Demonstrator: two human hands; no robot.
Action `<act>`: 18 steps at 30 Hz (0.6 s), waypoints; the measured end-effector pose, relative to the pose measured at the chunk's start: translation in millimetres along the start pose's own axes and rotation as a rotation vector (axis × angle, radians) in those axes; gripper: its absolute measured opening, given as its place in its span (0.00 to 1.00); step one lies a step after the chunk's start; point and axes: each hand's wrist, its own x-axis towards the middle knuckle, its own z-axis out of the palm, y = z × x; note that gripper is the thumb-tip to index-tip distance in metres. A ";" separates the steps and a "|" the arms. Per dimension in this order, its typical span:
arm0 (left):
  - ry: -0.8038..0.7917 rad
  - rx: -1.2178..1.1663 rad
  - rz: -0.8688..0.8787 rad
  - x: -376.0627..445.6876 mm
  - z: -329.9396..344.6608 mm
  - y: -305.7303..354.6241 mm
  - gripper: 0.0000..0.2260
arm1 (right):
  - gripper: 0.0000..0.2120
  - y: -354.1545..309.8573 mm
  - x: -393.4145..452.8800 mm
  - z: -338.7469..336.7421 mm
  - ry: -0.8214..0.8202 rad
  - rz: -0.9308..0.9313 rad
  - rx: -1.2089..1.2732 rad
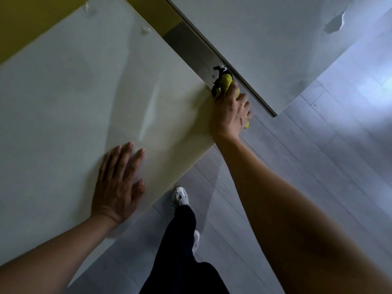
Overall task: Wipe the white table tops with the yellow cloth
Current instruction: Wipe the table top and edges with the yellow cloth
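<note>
A large white table top point(84, 98) fills the left and middle of the head view. My right hand point(231, 112) is closed on the yellow cloth point(226, 81), pressing it at the table's right-hand corner edge. Part of the cloth is hidden under my fingers, and a dark band runs along its edge. My left hand point(119, 185) lies flat on the table top near its front edge, fingers spread, holding nothing.
A white wall panel point(265, 35) with peeling patches point(334, 23) stands right behind the table corner, leaving a narrow gap. Grey plank flooring point(318, 166) lies to the right and below. My leg in dark trousers and white shoes point(180, 196) stand by the table's front edge.
</note>
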 end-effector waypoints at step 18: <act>0.056 -0.010 0.008 1.9 6.0 -4.0 0.31 | 0.32 65.4 -140.7 25.2 0.157 -0.385 0.152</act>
